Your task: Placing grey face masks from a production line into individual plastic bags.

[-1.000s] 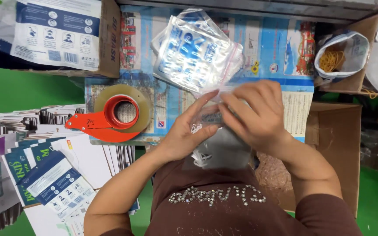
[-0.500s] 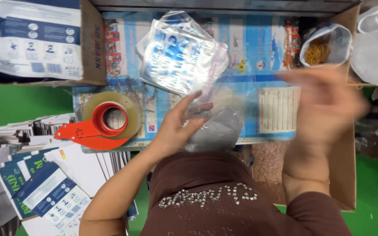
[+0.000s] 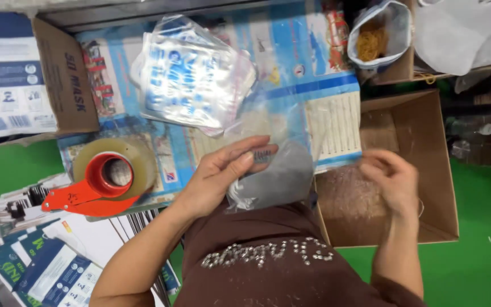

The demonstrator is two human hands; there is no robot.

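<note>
Left hand (image 3: 223, 176) fingers (image 3: 244, 154) are clamped on a clear plastic bag (image 3: 274, 170) at frame centre, just above the person's brown shirt. Right hand (image 3: 393, 182), fingers loosely curled and holding nothing, hovers over the open cardboard box (image 3: 421, 153) at right. Red tape dispenser (image 3: 100, 182) sits left on the bench; stack of printed bags (image 3: 191, 74) lies upper centre.

A bright green floor (image 3: 484, 250) spreads under everything, evenly lit. A work surface covered with a blue printed poster sheet (image 3: 313, 62) fills the middle. A brown open cardboard box (image 3: 427, 148) sits at the right, and a printed cardboard carton (image 3: 58, 74) stands at the left.
</note>
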